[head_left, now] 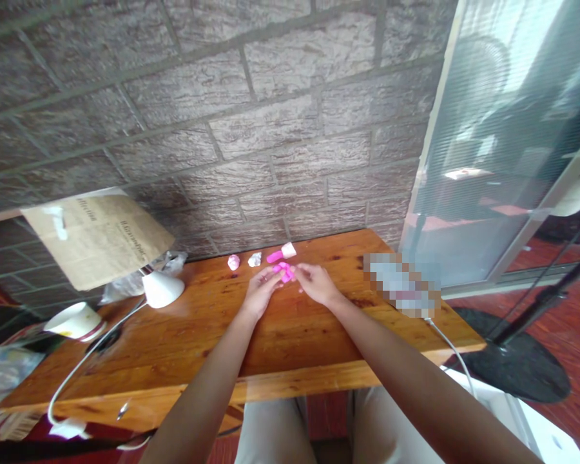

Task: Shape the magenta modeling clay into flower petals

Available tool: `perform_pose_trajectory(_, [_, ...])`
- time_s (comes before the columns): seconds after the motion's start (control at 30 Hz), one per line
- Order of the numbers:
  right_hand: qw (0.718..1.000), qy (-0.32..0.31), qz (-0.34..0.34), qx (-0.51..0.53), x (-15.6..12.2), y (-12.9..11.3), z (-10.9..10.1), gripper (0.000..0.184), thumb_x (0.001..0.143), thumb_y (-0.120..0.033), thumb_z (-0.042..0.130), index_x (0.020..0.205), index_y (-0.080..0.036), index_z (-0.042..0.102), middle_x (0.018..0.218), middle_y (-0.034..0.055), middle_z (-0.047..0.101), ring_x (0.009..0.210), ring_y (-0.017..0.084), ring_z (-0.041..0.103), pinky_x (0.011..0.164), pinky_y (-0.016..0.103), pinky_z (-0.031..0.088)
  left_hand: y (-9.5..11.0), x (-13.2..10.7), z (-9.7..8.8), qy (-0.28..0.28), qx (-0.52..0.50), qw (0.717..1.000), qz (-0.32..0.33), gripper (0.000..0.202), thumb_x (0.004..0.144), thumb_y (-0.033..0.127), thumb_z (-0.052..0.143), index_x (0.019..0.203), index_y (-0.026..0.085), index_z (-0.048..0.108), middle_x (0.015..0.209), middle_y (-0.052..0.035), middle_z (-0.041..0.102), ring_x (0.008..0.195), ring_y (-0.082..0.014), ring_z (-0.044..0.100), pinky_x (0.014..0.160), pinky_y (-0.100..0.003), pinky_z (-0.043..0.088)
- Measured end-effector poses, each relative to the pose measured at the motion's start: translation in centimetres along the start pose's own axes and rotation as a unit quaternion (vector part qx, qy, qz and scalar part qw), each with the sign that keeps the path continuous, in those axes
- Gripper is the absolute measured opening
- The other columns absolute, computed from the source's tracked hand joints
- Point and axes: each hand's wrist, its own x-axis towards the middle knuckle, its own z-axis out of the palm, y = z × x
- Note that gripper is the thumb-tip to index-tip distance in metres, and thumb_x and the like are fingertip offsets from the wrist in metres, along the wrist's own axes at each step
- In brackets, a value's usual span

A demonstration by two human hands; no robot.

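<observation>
My left hand (pixel 261 288) and my right hand (pixel 316 282) meet over the wooden table (pixel 212 335), both pinching a small bright pink piece (pixel 285 271) between their fingertips. Just behind them lies another pink piece with a pale end (pixel 281 254). Two small pale lumps, one pinkish (pixel 233 261) and one whitish (pixel 254 259), sit near the wall to the left of it.
A white desk lamp (pixel 162 289) with a cord stands at the left, beside a paper cup (pixel 75 320) and crumpled plastic. A blurred-out object (pixel 400 285) with a white cable lies at the right. Behind is a brick wall; a fan base (pixel 517 361) stands on the floor.
</observation>
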Motion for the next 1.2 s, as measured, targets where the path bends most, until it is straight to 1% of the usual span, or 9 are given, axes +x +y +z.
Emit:
perform_pose_trajectory(0.1, [1.0, 0.011, 0.002, 0.003, 0.4, 0.5, 0.2, 0.036, 0.096, -0.045, 0.051, 0.084, -0.017, 0.07, 0.078, 0.0015, 0.073, 0.051, 0.007, 0.06, 0.053, 0.018, 0.05, 0.1, 0.1, 0.1, -0.008, -0.014, 1.0, 0.0, 0.041, 0.055, 0.034, 0.094, 0.087, 0.016, 0.076, 0.089, -0.004, 0.075, 0.08, -0.0127, 0.067, 0.074, -0.022, 0.051])
perform_pose_trajectory(0.2, [1.0, 0.028, -0.006, 0.009, 0.5, 0.8, 0.3, 0.032, 0.09, -0.047, 0.06, 0.105, -0.021, 0.07, 0.091, 0.0017, 0.074, 0.055, 0.008, 0.06, 0.054, 0.02, 0.053, 0.1, 0.1, 0.1, -0.012, -0.018, 1.0, 0.001, 0.037, 0.057, 0.033, 0.092, 0.084, 0.015, 0.076, 0.087, -0.004, 0.075, 0.079, -0.0125, 0.067, 0.075, -0.022, 0.052])
perform_pose_trajectory(0.27, [0.999, 0.03, -0.028, 0.013, 0.4, 0.7, 0.3, 0.04, 0.083, -0.046, 0.07, 0.116, -0.024, 0.068, 0.1, 0.0017, 0.074, 0.06, 0.009, 0.061, 0.056, 0.021, 0.054, 0.0, 0.1, 0.0, -0.014, -0.015, 1.0, -0.001, 0.037, 0.058, 0.035, 0.092, 0.085, 0.015, 0.076, 0.084, -0.004, 0.074, 0.075, -0.0116, 0.066, 0.073, -0.022, 0.052])
perform_pose_trajectory(0.37, [0.998, 0.014, -0.052, 0.018, 0.2, 0.4, 0.2, 0.033, 0.08, -0.039, 0.073, 0.109, -0.023, 0.072, 0.101, 0.0015, 0.075, 0.068, 0.011, 0.065, 0.058, 0.021, 0.055, -0.1, 0.0, 0.1, -0.016, -0.002, 1.0, -0.003, 0.038, 0.061, 0.036, 0.092, 0.088, 0.013, 0.077, 0.085, -0.0049, 0.075, 0.073, -0.011, 0.065, 0.071, -0.022, 0.051])
perform_pose_trajectory(0.47, [0.999, 0.009, -0.043, 0.021, 0.2, 0.5, 0.2, 0.024, 0.083, -0.034, 0.068, 0.102, -0.022, 0.074, 0.095, 0.0009, 0.075, 0.066, 0.011, 0.066, 0.057, 0.021, 0.054, -0.3, 0.0, 0.1, -0.015, 0.007, 1.0, 0.0, 0.039, 0.06, 0.032, 0.093, 0.09, 0.013, 0.078, 0.087, -0.0053, 0.075, 0.077, -0.0121, 0.066, 0.071, -0.022, 0.052])
perform_pose_trajectory(0.77, [0.998, 0.033, -0.005, 0.047, 0.9, 1.2, 0.2, 0.025, 0.09, -0.037, 0.06, 0.092, -0.017, 0.075, 0.074, 0.0002, 0.072, 0.05, 0.008, 0.057, 0.055, 0.021, 0.047, -0.4, 0.2, -0.1, -0.009, -0.015, 1.0, -0.01, 0.045, 0.057, 0.022, 0.089, 0.099, 0.017, 0.076, 0.095, -0.0045, 0.075, 0.08, -0.0129, 0.067, 0.078, -0.026, 0.054])
perform_pose_trajectory(0.93, [0.997, 0.038, 0.006, 0.065, 0.9, 0.8, -0.1, 0.029, 0.089, -0.042, 0.06, 0.091, -0.016, 0.073, 0.074, 0.0008, 0.072, 0.052, 0.009, 0.058, 0.056, 0.021, 0.048, -0.5, 0.2, -0.1, -0.011, -0.012, 1.0, -0.011, 0.045, 0.057, 0.022, 0.09, 0.099, 0.017, 0.075, 0.1, -0.005, 0.075, 0.084, -0.0136, 0.068, 0.081, -0.027, 0.055])
perform_pose_trajectory(1.07, [0.996, 0.042, 0.009, 0.072, 0.8, 0.6, -0.1, 0.028, 0.088, -0.041, 0.061, 0.092, -0.016, 0.073, 0.076, 0.0016, 0.073, 0.053, 0.009, 0.058, 0.056, 0.022, 0.049, -0.6, 0.1, 0.0, -0.012, -0.001, 1.0, -0.019, 0.045, 0.058, 0.03, 0.093, 0.097, 0.014, 0.076, 0.095, -0.0066, 0.076, 0.083, -0.0146, 0.069, 0.079, -0.027, 0.055])
perform_pose_trajectory(1.2, [0.996, 0.051, 0.009, 0.071, 1.0, 0.8, -0.1, 0.029, 0.087, -0.043, 0.062, 0.093, -0.017, 0.074, 0.077, 0.0011, 0.073, 0.053, 0.009, 0.059, 0.056, 0.022, 0.048, -0.6, 0.1, -0.2, -0.013, 0.002, 1.0, -0.027, 0.046, 0.054, 0.026, 0.095, 0.094, 0.013, 0.076, 0.089, -0.0061, 0.076, 0.081, -0.015, 0.069, 0.08, -0.028, 0.055])
